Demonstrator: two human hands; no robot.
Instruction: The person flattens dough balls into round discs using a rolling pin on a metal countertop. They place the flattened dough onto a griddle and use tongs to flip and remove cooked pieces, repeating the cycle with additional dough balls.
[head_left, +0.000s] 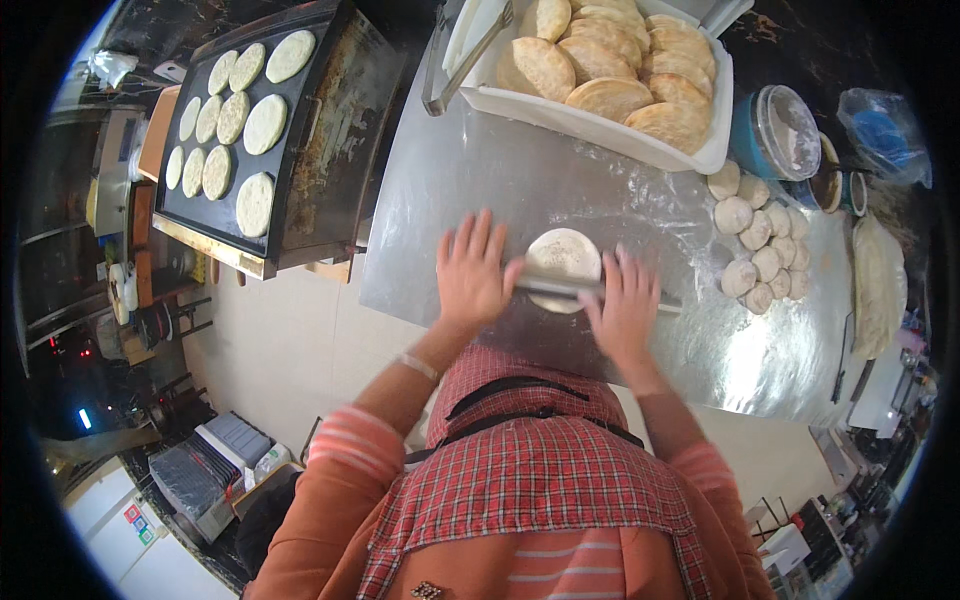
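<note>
A rolling pin, blurred by motion, lies across a flat round of dough on the metal worktop. My left hand rests over the pin's left end, palm down with the fingers stretched forward. Over its right part is my right hand, also palm down and blurred. The pin's right tip sticks out past that hand. Part of the dough shows on the near side of the pin, and its surface is speckled.
Floured dough balls sit to the right. At the back, a white plastic bin holds baked flatbreads, with metal tongs on its left rim. Several rounds lie on a griddle at left. A lidded tub stands back right.
</note>
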